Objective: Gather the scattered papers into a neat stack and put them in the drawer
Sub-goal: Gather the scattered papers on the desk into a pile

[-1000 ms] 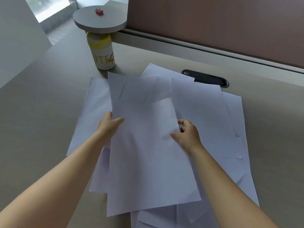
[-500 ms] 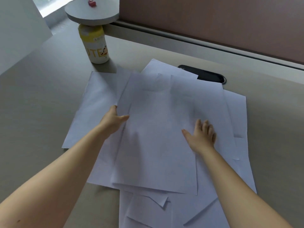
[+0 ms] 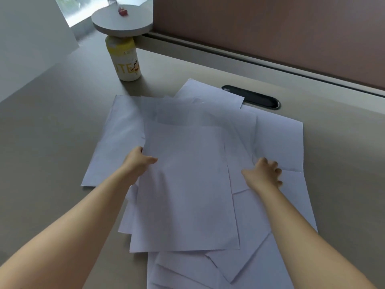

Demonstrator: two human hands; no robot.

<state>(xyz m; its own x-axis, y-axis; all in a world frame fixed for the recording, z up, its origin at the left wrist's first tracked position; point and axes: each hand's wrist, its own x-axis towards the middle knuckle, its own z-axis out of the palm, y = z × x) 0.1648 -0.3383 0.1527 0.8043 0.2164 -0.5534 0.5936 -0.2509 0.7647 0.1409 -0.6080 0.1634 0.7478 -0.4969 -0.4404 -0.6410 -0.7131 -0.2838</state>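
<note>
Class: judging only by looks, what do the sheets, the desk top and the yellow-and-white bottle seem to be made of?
Sheets: thin matte white paper; they crease and overlap.
Desk top: probably laminate, matte beige, evenly smooth.
Bottle: likely plastic, slightly glossy, with a printed label; uncertain.

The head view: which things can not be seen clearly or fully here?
- Drawer: nowhere in the head view.
- Papers: the count is hidden by overlap, and the bottom edge cuts off the nearest sheets.
- Left hand: its fingers go under the top sheet, so the grip is hidden.
- Bottle: its top is covered by a round grey disc; the label is only partly legible.
- Small red thing: too blurred to identify.
</note>
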